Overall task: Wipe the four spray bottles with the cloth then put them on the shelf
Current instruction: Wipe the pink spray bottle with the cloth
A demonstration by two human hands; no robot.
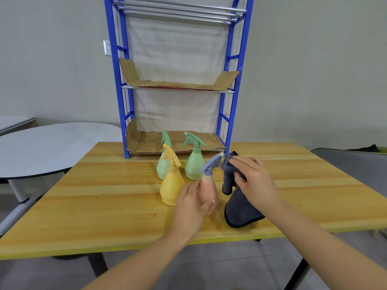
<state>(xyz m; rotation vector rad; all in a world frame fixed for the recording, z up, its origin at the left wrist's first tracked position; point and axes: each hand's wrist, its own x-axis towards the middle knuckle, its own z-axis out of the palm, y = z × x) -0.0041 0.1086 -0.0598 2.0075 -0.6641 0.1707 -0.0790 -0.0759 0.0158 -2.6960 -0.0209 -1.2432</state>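
Nearest, the left hand is wrapped around the body of a pale pink bottle with a blue-grey spray head, holding it above the wooden table. At 3 o'clock of that bottle, the right hand clutches a dark grey cloth, its upper fold pressed against the spray nozzle and its lower end draped on the table. At 9 o'clock of the pink bottle stands a yellow bottle; at 12 o'clock, two green bottles stand side by side. Beyond them a blue shelf holds cardboard liners. No readable writing shows anywhere.
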